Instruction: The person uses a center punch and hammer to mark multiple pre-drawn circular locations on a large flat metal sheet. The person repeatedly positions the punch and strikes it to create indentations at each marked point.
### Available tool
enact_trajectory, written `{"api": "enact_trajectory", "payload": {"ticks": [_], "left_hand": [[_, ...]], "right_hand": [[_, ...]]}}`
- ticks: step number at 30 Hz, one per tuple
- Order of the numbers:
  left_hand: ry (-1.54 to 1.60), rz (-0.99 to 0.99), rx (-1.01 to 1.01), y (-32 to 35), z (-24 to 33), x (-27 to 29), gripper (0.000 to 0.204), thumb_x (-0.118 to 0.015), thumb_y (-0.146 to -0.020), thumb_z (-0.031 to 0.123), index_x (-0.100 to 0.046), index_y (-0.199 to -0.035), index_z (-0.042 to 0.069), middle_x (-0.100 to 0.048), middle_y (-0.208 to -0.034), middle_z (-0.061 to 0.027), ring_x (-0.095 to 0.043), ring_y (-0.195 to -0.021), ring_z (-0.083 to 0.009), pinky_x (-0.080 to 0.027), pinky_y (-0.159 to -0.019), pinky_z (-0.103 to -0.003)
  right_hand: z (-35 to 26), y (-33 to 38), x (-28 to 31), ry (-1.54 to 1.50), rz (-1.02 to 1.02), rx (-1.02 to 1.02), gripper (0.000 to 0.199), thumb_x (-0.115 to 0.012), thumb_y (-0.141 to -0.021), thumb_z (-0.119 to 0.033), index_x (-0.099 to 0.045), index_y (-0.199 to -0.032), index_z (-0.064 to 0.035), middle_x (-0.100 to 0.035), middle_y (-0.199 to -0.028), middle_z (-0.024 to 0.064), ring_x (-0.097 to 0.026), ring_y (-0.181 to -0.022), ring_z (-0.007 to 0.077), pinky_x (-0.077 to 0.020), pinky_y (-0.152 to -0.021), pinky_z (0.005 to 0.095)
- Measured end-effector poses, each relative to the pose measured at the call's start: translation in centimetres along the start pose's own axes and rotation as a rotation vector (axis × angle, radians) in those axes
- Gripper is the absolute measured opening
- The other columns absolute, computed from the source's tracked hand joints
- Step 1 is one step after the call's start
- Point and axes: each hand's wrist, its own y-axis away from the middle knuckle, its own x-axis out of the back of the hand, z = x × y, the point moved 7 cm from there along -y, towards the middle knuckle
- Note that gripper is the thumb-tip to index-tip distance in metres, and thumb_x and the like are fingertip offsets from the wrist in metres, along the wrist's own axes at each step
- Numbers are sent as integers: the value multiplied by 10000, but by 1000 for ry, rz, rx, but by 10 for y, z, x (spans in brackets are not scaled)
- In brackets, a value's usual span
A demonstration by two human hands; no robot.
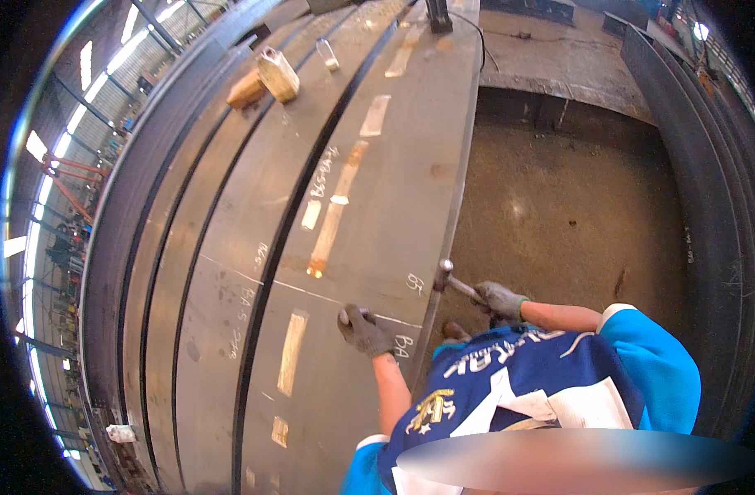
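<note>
My right hand (500, 302), in a grey work glove, is closed round the handle of a hammer (460, 285). The hammer's head is level with the right edge of the near steel plate (369, 239). Over that same plate is my gloved left hand (364, 330), its fingers curled together beside a thin white line (311, 293) drawn across the steel. Whatever those fingers pinch is too small to make out. Chalk marks (414, 285) and pale rectangular patches (292, 353) are on the plate around the hand.
Several long steel plates lie side by side with dark gaps between them. Farther up stand a yellowish plastic container (278, 76), a brown block-like object (245, 89) and a small clear container (328, 56). Brown floor (559, 206) drops away on the right, bounded by a dark steel beam (707, 206).
</note>
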Motion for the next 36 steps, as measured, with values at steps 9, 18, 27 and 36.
{"api": "enact_trajectory", "payload": {"ticks": [9,18,27,36], "left_hand": [[-111,-7,118,-27,-34,-37,293,-729,-970,367,-589,-997,112,-616,-765,3,-557,-626,-97,-432,-532,-262],[-95,98,44,-10,-56,-97,234,-735,-970,313,-667,-958,89,-641,-736,-12,-567,-597,-116,-460,-530,-274],[-327,230,19,15,-40,-157,295,-782,-917,331,-676,-896,56,-656,-697,-30,-595,-586,-150,-455,-537,-318],[-814,222,-66,-64,-54,-171,389,-815,-828,424,-719,-749,55,-661,-641,-68,-632,-561,-173,-460,-534,-357]], "right_hand": [[-73,-21,102,312,106,1,213,-688,-903,-221,-621,-1004,-46,-676,-892,260,-663,-906,502,-489,-753,565],[-104,-103,148,417,-160,221,292,-614,-946,-177,-631,-1223,-87,-726,-959,232,-707,-939,448,-513,-766,528],[-138,-233,158,260,-64,500,450,-502,-1008,-223,-574,-1441,-121,-728,-1240,199,-711,-1055,367,-545,-922,438],[-13,-206,253,126,-53,441,327,-495,-1033,-263,-695,-1212,-76,-741,-1035,111,-683,-906,250,-520,-823,362]]}}
